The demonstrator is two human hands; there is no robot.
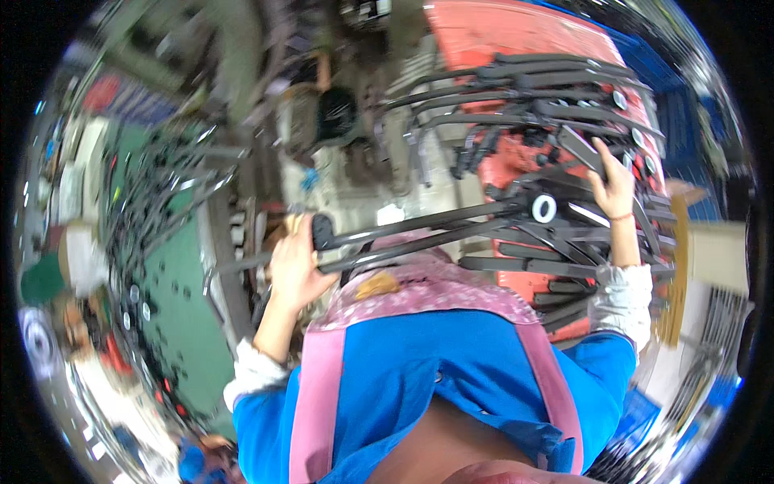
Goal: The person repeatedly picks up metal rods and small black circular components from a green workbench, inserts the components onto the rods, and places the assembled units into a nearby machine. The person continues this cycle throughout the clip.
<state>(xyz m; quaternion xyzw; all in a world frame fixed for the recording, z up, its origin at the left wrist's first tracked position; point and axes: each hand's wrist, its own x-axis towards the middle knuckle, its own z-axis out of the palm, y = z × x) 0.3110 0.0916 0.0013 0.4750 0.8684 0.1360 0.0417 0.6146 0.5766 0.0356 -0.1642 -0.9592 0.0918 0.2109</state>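
My left hand (297,260) is closed around the left end of a pair of long black bars (419,230), beside a rounded black end piece. The bars run rightward across my front to a black part with a white ring (543,208). My right hand (616,185) grips a dark flat-ended bar (582,150) above the right-hand table. Whether that bar joins the long pair cannot be made out. Many curved black bars (532,93) lie in a heap around and beyond my right hand, on a red table cover (524,32).
On the left stands a green-topped bench (189,298) strewn with black bars and small dark parts. Blue crates (645,60) stand at the far right. A yellowish wooden edge (676,274) borders the right side. Much of the background is smeared by motion.
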